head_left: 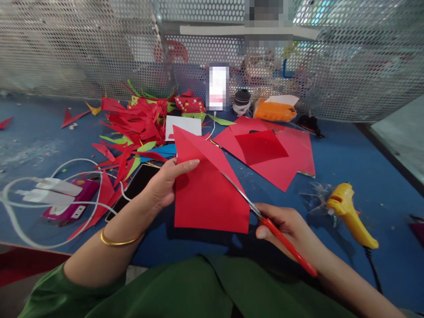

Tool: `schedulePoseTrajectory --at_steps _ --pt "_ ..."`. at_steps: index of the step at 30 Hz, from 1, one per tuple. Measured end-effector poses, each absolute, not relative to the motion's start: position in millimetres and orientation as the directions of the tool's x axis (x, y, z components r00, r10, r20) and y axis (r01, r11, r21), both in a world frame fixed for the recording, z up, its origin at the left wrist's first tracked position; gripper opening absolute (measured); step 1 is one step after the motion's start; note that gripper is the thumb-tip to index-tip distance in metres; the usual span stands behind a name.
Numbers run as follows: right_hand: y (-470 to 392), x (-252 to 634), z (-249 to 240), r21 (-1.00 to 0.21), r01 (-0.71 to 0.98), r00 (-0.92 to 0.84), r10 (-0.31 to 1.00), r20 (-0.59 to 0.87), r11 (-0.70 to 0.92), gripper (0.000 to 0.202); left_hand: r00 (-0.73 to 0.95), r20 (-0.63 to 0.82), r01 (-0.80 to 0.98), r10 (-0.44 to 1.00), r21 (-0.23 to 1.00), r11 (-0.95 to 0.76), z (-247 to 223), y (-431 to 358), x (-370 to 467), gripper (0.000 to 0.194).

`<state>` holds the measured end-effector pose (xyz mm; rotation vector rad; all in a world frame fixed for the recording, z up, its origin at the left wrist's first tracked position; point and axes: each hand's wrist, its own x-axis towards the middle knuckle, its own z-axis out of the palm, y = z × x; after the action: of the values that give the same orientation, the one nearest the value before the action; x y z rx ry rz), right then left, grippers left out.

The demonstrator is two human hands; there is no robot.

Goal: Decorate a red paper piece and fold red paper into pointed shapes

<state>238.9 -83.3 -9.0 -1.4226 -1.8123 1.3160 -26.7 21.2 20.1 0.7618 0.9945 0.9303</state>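
Observation:
My left hand [165, 181] grips the left edge of a folded red paper sheet [205, 194], thumb on top, holding it above the blue table. My right hand [288, 225] holds red-handled scissors [265, 218]. Their metal blades run up and left along the sheet's diagonal right edge, into the paper. A gold bangle sits on my left wrist.
A yellow glue gun [351, 214] lies at the right. More red sheets [274, 152] lie behind the scissors. A heap of red and green paper scraps [139, 119] sits at the back left, beside a dark phone [135, 187], white cables and chargers [49, 190]. A perforated metal screen [347, 57] closes the back.

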Motion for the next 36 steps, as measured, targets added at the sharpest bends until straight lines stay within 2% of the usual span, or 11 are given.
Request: schedulePoseTrajectory --at_steps 3,13,20,28,36 --pt "-83 239 -10 -0.885 0.465 -0.347 0.922 -0.174 0.008 0.057 0.199 -0.32 -0.296 0.926 0.881 0.368 19 21 -26 0.026" --pt "-86 239 -8 -0.92 0.392 -0.42 0.892 -0.166 0.013 0.072 0.177 -0.282 -0.348 0.943 0.878 0.328 17 19 -22 0.024" --pt "-85 237 -9 -0.921 0.388 -0.399 0.905 -0.145 0.024 0.07 0.251 -0.308 -0.338 0.918 0.86 0.382 11 15 -18 0.023" --pt "-87 233 -11 -0.875 0.475 -0.374 0.921 -0.106 0.093 0.073 0.292 -0.348 -0.319 0.891 0.843 0.434 9 11 -14 0.024" --pt "-88 232 -12 -0.89 0.455 -0.358 0.922 -0.147 0.034 0.071 0.294 -0.338 -0.312 0.894 0.85 0.424 9 10 -13 0.024"
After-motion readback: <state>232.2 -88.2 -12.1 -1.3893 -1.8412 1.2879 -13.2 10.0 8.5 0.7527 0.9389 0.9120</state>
